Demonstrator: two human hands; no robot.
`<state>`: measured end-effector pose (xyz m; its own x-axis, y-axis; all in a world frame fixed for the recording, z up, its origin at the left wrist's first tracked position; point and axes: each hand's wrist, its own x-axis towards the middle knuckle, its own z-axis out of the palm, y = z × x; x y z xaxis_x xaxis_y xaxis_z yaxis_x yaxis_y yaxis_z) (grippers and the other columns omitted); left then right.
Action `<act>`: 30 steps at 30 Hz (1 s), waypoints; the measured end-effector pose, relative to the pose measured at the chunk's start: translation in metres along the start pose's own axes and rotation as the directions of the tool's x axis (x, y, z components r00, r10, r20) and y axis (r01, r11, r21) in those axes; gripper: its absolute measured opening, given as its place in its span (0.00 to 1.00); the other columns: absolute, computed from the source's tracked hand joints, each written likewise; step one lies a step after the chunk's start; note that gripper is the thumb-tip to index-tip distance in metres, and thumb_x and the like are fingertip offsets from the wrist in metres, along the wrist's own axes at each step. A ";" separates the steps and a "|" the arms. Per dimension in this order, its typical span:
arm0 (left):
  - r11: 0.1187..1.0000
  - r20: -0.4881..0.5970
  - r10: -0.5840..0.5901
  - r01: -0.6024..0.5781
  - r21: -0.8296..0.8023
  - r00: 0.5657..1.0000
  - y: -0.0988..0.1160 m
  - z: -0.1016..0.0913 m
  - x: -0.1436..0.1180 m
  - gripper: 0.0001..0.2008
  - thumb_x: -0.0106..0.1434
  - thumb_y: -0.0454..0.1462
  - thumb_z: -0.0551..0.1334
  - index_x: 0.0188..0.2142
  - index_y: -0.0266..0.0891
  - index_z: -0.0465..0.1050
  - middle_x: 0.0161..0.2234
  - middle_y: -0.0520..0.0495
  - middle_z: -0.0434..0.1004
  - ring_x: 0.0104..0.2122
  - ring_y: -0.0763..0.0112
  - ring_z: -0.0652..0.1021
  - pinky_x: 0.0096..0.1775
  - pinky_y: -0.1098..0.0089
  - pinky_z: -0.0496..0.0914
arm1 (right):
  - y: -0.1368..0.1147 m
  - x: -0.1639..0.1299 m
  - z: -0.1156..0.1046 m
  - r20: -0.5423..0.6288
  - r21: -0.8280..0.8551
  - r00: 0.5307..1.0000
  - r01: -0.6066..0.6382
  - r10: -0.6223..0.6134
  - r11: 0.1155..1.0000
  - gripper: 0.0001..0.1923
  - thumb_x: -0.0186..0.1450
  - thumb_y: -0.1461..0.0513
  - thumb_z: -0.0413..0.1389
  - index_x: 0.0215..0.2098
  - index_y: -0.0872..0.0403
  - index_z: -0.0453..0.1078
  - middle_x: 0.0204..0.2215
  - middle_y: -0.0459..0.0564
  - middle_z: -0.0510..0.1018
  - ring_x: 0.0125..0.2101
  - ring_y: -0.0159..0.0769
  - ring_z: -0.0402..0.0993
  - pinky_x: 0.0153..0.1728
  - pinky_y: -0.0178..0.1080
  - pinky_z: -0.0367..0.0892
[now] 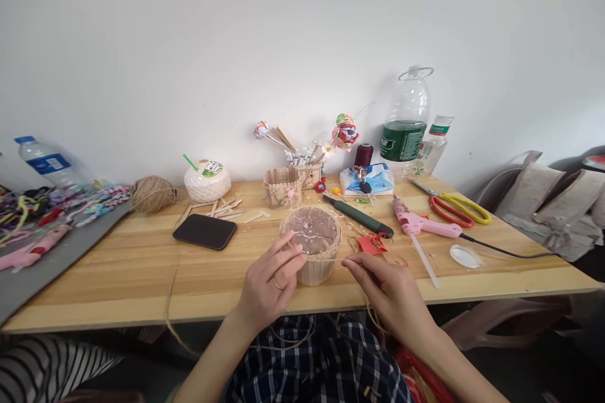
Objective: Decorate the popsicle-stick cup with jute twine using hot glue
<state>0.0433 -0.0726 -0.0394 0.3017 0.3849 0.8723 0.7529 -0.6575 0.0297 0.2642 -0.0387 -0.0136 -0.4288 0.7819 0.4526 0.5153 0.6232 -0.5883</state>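
Left hand (269,283) steadies stick basket (311,244) at its rim; right hand (392,293) fingers pinch twine (326,259), probably taut. Basket light, glue-jointed, fragile: grip the wall, not single sticks.

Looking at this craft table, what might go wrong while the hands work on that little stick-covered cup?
The left hand steadies the stick-covered cup near the table edge while the right hand pulls a thin twine strand; a hard tug might tip or drag the cup off. The pink glue gun lies close to the right hand with its cord trailing; a sleeve or the twine could snag it. Loose twine hanging into the lap may tangle.
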 end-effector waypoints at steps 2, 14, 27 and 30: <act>0.999 0.025 0.007 -0.008 0.035 1.000 0.002 -0.001 0.002 0.21 0.59 0.23 0.55 0.51 0.36 0.68 0.42 0.41 0.76 0.57 0.55 0.69 0.51 0.59 0.73 | 0.000 0.001 0.000 0.012 -0.004 1.000 -0.014 0.014 1.000 0.17 0.69 0.55 0.46 0.32 0.53 0.71 0.22 0.45 0.76 0.21 0.32 0.71 0.23 0.32 0.60; 0.993 0.169 0.077 -0.092 0.081 0.983 0.001 -0.005 -0.001 0.25 0.58 0.24 0.54 0.55 0.39 0.66 0.49 0.40 0.63 0.61 0.46 0.60 0.54 0.50 0.69 | 0.002 0.009 -0.002 -0.004 0.065 0.994 -0.108 0.108 0.992 0.13 0.67 0.53 0.49 0.31 0.53 0.66 0.14 0.37 0.58 0.16 0.29 0.55 0.19 0.33 0.49; 0.987 0.133 0.091 -0.107 0.117 0.987 -0.001 0.000 -0.005 0.24 0.61 0.25 0.54 0.55 0.42 0.65 0.47 0.42 0.65 0.61 0.47 0.62 0.53 0.53 0.72 | 0.005 0.026 -0.014 0.021 0.140 0.991 -0.134 0.133 0.981 0.14 0.64 0.52 0.51 0.28 0.53 0.67 0.16 0.40 0.61 0.19 0.30 0.56 0.22 0.34 0.51; 0.986 0.126 0.100 -0.115 0.119 0.987 -0.002 0.001 -0.006 0.24 0.60 0.25 0.54 0.54 0.41 0.67 0.47 0.42 0.65 0.61 0.46 0.63 0.53 0.55 0.72 | 0.007 0.031 -0.014 0.055 0.192 0.987 -0.158 0.150 0.969 0.14 0.63 0.52 0.52 0.28 0.53 0.67 0.17 0.40 0.60 0.20 0.30 0.55 0.22 0.35 0.51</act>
<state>0.0408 -0.0733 -0.0450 0.4468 0.3958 0.8023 0.7774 -0.6156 -0.1292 0.2645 -0.0097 0.0059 -0.3866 0.8645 0.3213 0.4246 0.4761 -0.7701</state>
